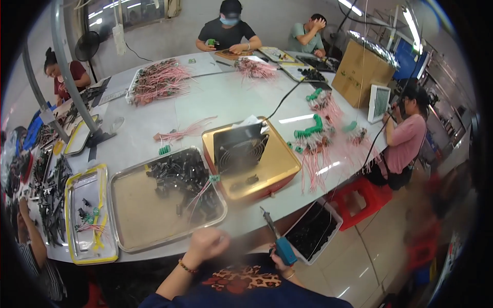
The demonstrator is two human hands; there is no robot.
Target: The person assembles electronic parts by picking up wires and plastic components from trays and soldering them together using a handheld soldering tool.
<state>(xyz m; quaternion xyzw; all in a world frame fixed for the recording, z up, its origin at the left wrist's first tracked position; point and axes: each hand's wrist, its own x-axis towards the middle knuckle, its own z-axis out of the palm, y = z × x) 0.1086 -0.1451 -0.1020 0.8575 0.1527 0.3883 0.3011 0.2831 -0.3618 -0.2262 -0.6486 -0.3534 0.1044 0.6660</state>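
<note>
My right hand point(280, 263) is wrapped round a blue soldering gun point(286, 250), its metal tip pointing up and left past the table edge. My left hand point(209, 242) is curled closed and slightly blurred, just in front of a metal tray point(149, 245); whatever its fingers hold, if anything, is hidden. Black plastic parts point(177, 172) are heaped in the tray's far half. A small green board point(214, 178) with pale wires rests at the tray's right rim. Beside it, a gold tin point(282, 172) holds a black fan point(241, 146).
A yellow-taped tray point(72, 226) stands left. Pink-wired boards point(162, 79) pile at the back, and green-topped ones point(310, 133) lie right. A white bin point(313, 233) of black parts and a red stool point(362, 203) stand below the table. Several people sit around.
</note>
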